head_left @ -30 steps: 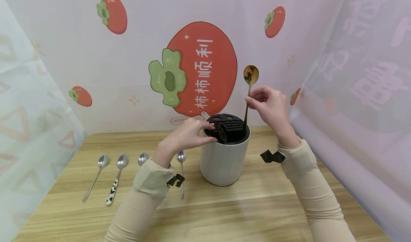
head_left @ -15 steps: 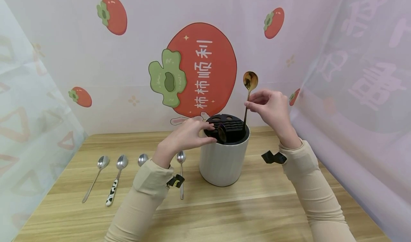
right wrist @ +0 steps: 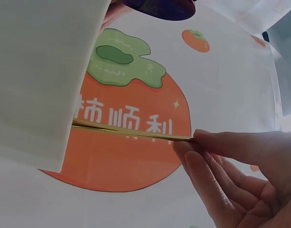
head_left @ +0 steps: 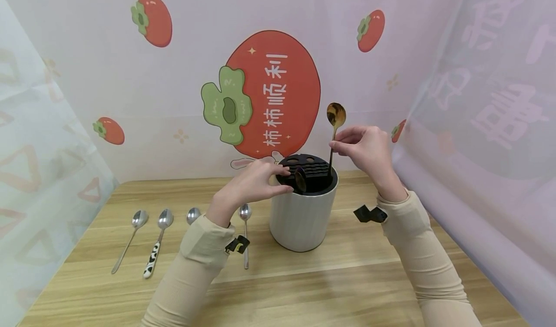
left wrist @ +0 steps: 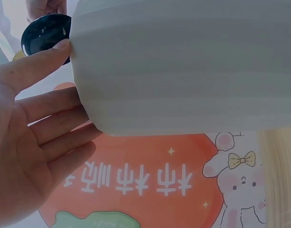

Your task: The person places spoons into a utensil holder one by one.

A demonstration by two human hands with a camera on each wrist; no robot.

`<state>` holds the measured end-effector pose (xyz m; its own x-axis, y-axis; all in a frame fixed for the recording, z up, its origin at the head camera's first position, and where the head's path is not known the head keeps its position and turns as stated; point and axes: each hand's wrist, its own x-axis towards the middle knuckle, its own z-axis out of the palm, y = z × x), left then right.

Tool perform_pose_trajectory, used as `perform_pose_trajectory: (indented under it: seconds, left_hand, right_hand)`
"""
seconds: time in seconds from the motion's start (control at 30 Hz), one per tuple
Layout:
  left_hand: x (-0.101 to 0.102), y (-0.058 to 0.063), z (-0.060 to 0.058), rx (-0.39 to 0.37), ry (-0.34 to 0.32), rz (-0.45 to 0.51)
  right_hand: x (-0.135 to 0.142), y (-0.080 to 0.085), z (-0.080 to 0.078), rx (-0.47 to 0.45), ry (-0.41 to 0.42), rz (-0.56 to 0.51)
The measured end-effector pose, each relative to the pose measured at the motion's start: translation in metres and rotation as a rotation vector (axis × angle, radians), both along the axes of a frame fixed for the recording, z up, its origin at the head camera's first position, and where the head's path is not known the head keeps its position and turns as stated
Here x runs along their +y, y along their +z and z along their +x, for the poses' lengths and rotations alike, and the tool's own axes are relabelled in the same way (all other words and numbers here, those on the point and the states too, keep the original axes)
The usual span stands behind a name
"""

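My right hand (head_left: 369,148) pinches a gold spoon (head_left: 336,115) by its handle between thumb and fingers. The bowl points up, and the lower end of the handle goes down into the right side of a pale, ribbed utensil holder (head_left: 302,228). In the right wrist view the thin gold handle (right wrist: 131,131) runs past the holder's rim. A dark spoon (head_left: 300,180) stands in the front of the holder. My left hand (head_left: 254,182) rests at the holder's left rim, fingers fairly straight, its thumb overlapping the dark spoon's bowl (left wrist: 43,35) in the left wrist view.
On the wooden table (head_left: 347,288) to the left lie a silver spoon (head_left: 140,218), a spoon with a cow-patterned handle (head_left: 152,259), another silver spoon (head_left: 193,214) partly behind my left arm, and one (head_left: 245,212) beside the holder. A printed cloth (head_left: 182,90) hangs behind.
The gold spoon and my right hand have moved down a little, so the handle sits deeper in the holder. My left hand has stayed in place.
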<state>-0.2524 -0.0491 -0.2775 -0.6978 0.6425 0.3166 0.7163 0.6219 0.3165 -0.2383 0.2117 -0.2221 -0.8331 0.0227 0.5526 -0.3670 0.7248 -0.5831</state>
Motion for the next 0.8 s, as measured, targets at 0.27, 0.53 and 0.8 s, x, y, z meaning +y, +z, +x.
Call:
perform_pose_trajectory:
  seconds: [0.27,0.53,0.8]
  left_hand:
    - [0.001,0.0,-0.001,-0.001,0.003,-0.005]
    - [0.001,0.0,0.0,-0.011,0.006,-0.004]
    - [0.001,0.001,0.001,-0.004,0.001,-0.004]
  right_hand:
    - [0.001,-0.003,0.0,-0.083,0.024,-0.025]
    - [0.003,-0.007,0.0,-0.118,0.032,0.0]
    - [0.006,-0.012,0.0,-0.151,0.048,0.053]
